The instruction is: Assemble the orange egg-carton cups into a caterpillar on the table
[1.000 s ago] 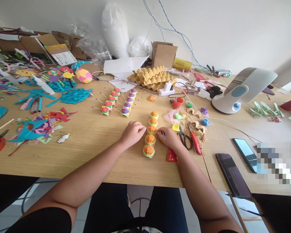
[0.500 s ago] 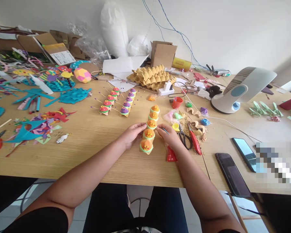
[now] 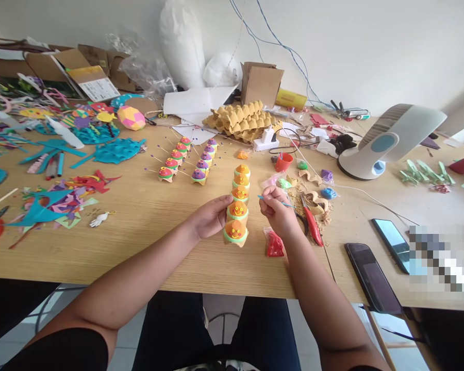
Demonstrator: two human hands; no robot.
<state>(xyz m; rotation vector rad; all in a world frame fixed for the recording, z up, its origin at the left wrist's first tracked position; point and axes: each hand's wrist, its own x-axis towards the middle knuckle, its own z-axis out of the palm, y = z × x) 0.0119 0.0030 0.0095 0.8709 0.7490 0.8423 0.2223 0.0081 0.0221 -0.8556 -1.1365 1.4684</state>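
Observation:
An orange egg-carton strip (image 3: pixel 237 210) with light green rims and small smiling faces runs away from me over the table. My left hand (image 3: pixel 213 216) grips its left side near the middle. To the right of the strip, apart from it, my right hand (image 3: pixel 276 206) pinches a thin blue tool (image 3: pixel 286 204), whose tip points left toward the strip. Two finished-looking strips, one red and green (image 3: pixel 172 163) and one purple (image 3: pixel 200 175), stand farther back on the left with pins sticking out. A red clay packet (image 3: pixel 274 243) lies below my right hand.
Black-handled scissors (image 3: pixel 303 222) and a red cutter (image 3: pixel 311 221) lie right of my right hand. Beyond are a red cup (image 3: pixel 283 162), egg cartons (image 3: pixel 243 121) and a fan (image 3: pixel 382 141). Two phones (image 3: pixel 372 278) lie at right, paper scraps (image 3: pixel 58 203) at left.
My right hand has moved right, away from the strip, with the blue tool turned more clearly into view. The strip's far end has shifted slightly left; my left hand still holds it.

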